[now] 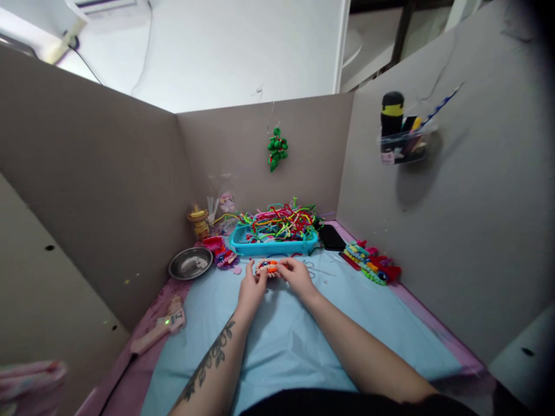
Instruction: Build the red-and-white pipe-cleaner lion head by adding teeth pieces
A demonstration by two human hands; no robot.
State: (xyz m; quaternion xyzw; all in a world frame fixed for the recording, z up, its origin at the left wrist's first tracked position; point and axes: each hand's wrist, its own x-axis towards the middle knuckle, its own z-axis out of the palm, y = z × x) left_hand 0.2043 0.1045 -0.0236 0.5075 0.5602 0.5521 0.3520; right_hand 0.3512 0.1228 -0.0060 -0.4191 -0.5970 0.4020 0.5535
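Both of my hands hold a small orange and pale pink craft piece (271,266) with a dark blue round spot on it, a little above the blue sheet. My left hand (254,284) grips its left end, thumb in front. On its right end the fingers of my right hand (296,275) are closed in a pinch. Part of the piece is hidden behind my fingers. Just behind my hands stands a turquoise tray (273,248) heaped with colourful pipe cleaners (284,222). Scissors (311,269) lie on the sheet right of my right hand.
A metal bowl (186,266) with small white bits and a pink glue gun (162,330) with a lit green light are at left. Colourful finished-looking pieces (373,264) and a black phone (332,237) lie at right. Grey partitions (264,144) enclose the blue-covered table (277,346).
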